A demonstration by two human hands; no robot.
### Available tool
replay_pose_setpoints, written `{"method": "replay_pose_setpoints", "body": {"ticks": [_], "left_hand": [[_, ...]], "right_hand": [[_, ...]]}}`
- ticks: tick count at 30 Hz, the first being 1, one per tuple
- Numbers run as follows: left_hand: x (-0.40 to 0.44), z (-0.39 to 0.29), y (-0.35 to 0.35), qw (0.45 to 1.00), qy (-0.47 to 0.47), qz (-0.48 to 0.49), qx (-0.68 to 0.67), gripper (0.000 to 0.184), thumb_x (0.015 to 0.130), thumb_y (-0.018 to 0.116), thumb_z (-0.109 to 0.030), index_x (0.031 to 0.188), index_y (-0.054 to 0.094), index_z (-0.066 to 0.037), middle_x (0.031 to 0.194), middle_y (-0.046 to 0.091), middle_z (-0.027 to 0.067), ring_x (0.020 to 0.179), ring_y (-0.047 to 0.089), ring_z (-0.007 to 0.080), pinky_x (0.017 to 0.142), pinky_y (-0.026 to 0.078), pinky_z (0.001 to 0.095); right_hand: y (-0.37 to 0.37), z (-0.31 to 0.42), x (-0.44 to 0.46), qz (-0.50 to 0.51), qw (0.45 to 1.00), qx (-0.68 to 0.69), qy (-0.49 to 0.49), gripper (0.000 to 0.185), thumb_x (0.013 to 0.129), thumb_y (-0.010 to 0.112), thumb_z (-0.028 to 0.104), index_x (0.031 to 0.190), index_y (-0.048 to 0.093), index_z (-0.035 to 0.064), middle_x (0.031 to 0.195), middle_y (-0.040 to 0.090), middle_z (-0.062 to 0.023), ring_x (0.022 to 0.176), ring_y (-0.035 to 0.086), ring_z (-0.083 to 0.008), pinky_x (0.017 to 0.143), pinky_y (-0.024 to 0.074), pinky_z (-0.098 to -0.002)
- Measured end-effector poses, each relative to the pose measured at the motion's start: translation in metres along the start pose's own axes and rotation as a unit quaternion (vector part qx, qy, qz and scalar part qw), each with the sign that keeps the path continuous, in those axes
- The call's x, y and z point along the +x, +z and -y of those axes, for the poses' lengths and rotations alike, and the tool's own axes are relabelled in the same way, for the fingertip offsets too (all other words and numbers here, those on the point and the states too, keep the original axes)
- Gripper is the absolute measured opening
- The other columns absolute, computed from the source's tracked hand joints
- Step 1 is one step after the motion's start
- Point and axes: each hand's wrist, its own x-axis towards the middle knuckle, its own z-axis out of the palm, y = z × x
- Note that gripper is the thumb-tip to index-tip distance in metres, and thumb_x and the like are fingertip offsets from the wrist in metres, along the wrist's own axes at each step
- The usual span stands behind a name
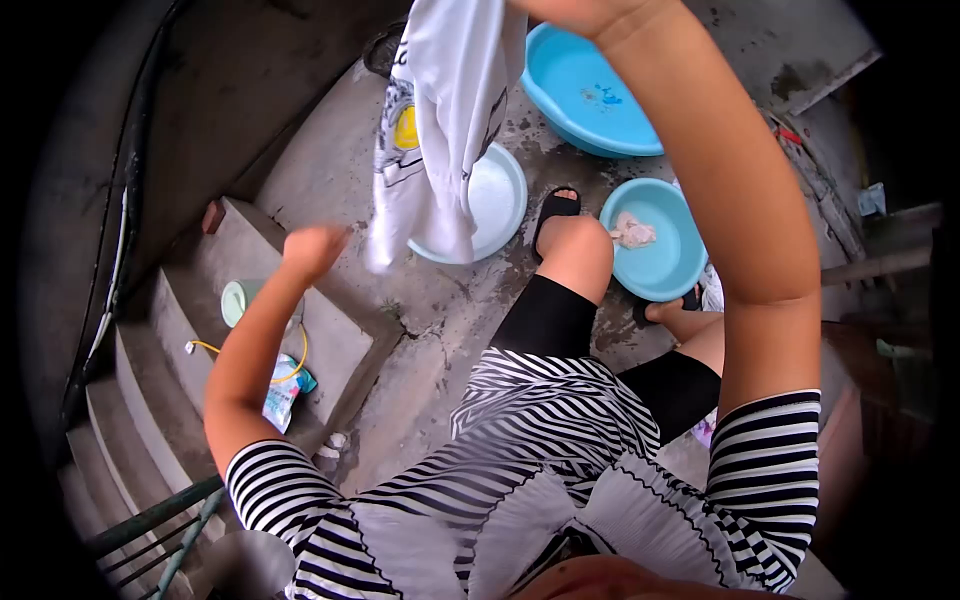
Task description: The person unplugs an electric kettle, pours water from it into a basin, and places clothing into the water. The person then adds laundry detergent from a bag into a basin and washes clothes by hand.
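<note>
A white garment (447,110) with a black-and-yellow print hangs in the air at the top centre, its lower end blurred. My right hand (570,12) is at the top edge, closed on the garment's upper part; its fingertips are cut off by the frame. Lower on the left, my left hand (316,250) is raised beside the garment, apart from it. Motion smears its fingers, so its grip is unclear. Under the garment stands a round basin (512,205) with a pale inside, partly hidden by the cloth.
A large blue basin (570,85) stands at the top; a smaller blue basin (675,265) by my feet holds a pale wet cloth (632,231). Concrete steps (160,390) descend at left, bearing a light green container (236,300) and a plastic pouch (284,395). A green railing (150,522) is bottom left.
</note>
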Motion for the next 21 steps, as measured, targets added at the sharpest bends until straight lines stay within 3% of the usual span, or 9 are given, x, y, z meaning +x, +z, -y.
{"method": "replay_pose_setpoints", "body": {"ticks": [1, 3, 5, 8, 10, 11, 14, 16, 21], "left_hand": [[0.001, -0.011, -0.009, 0.941, 0.069, -0.305, -0.13, 0.029, 0.082, 0.052, -0.026, 0.107, 0.056, -0.013, 0.104, 0.057, 0.0129, 0.095, 0.055, 0.0262, 0.08, 0.044, 0.0343], [-0.007, -0.054, -0.088, 0.831, 0.153, -0.351, -0.404, 0.035, 0.085, 0.051, -0.03, 0.11, 0.052, -0.006, 0.103, 0.056, 0.0088, 0.094, 0.054, 0.0224, 0.083, 0.041, 0.0314], [-0.021, -0.092, -0.141, 0.646, 0.247, -0.376, -0.617, 0.033, 0.086, 0.05, -0.026, 0.105, 0.052, 0.001, 0.099, 0.055, 0.0072, 0.095, 0.05, 0.0152, 0.086, 0.037, 0.03], [-0.004, -0.071, -0.184, 0.677, 0.156, -0.45, -0.561, 0.026, 0.085, 0.052, -0.021, 0.093, 0.055, 0.003, 0.069, 0.059, 0.0022, 0.068, 0.055, 0.0139, 0.062, 0.043, 0.0281], [0.001, -0.06, -0.218, 0.39, 0.23, -0.471, -0.757, 0.021, 0.088, 0.046, -0.016, 0.096, 0.056, 0.0, 0.085, 0.06, 0.0049, 0.08, 0.055, 0.0149, 0.073, 0.043, 0.0269], [0.007, -0.039, -0.229, 0.363, 0.219, -0.484, -0.765, 0.021, 0.087, 0.048, -0.017, 0.099, 0.056, -0.002, 0.094, 0.059, 0.0046, 0.087, 0.054, 0.0139, 0.079, 0.042, 0.0272], [0.016, -0.003, -0.236, 0.35, 0.287, -0.409, -0.793, 0.038, 0.081, 0.051, -0.028, 0.109, 0.052, -0.002, 0.1, 0.058, 0.0096, 0.091, 0.056, 0.0215, 0.082, 0.044, 0.0369], [0.061, 0.054, -0.231, 0.345, 0.278, -0.369, -0.817, 0.034, 0.083, 0.05, -0.024, 0.108, 0.053, -0.002, 0.098, 0.059, 0.0095, 0.088, 0.056, 0.0209, 0.08, 0.044, 0.0356], [0.073, 0.1, -0.192, 0.595, 0.018, -0.39, -0.703, 0.031, 0.079, 0.061, -0.031, 0.102, 0.057, -0.01, 0.092, 0.059, -0.0011, 0.086, 0.052, 0.011, 0.074, 0.039, 0.0253]], "right_hand": [[-0.003, -0.016, 0.008, 0.033, 0.999, 0.0, 0.002, 0.023, 0.088, 0.039, 0.027, 0.074, 0.05, 0.0124, 0.062, 0.049, -0.006, 0.059, 0.051, -0.0219, 0.058, 0.0441, -0.0344], [-0.01, -0.059, 0.022, 0.004, 1.0, -0.001, -0.008, 0.019, 0.089, 0.04, 0.025, 0.083, 0.048, 0.009, 0.067, 0.049, -0.0063, 0.062, 0.05, -0.0207, 0.061, 0.0419, -0.0323], [0.009, -0.072, 0.025, -0.018, 0.89, -0.44, -0.118, 0.026, 0.089, 0.039, 0.024, 0.099, 0.047, 0.0014, 0.081, 0.053, -0.0104, 0.076, 0.052, -0.0228, 0.073, 0.0409, -0.0328], [-0.006, -0.074, 0.037, -0.041, 0.784, -0.604, -0.137, 0.042, 0.089, 0.041, 0.029, 0.113, 0.044, -0.0056, 0.101, 0.053, -0.0174, 0.094, 0.051, -0.0249, 0.085, 0.0378, -0.0328], [-0.012, -0.045, 0.021, -0.132, 0.767, -0.627, 0.019, 0.05, 0.086, 0.045, 0.037, 0.112, 0.045, -0.0055, 0.11, 0.05, -0.0214, 0.105, 0.046, -0.0256, 0.09, 0.0348, -0.0338], [-0.034, -0.036, 0.012, -0.113, 0.777, -0.615, 0.065, 0.058, 0.084, 0.046, 0.044, 0.116, 0.043, -0.0052, 0.117, 0.046, -0.0236, 0.113, 0.041, -0.0295, 0.096, 0.0307, -0.0346], [-0.094, -0.038, -0.04, -0.02, 0.384, -0.896, 0.222, 0.071, 0.07, 0.057, 0.05, 0.125, 0.041, 0.0068, 0.123, 0.044, -0.0198, 0.12, 0.036, -0.0308, 0.101, 0.0243, -0.0414], [-0.101, -0.043, -0.063, 0.023, 0.317, -0.919, 0.234, 0.053, 0.061, 0.065, 0.038, 0.107, 0.056, 0.0115, 0.109, 0.055, -0.0138, 0.11, 0.044, -0.0324, 0.099, 0.0239, -0.0473], [-0.098, -0.014, -0.04, -0.105, 0.463, -0.861, 0.184, 0.031, 0.064, 0.065, 0.03, 0.08, 0.062, 0.0032, 0.074, 0.061, -0.0142, 0.068, 0.06, -0.0282, 0.061, 0.047, -0.034]]}}
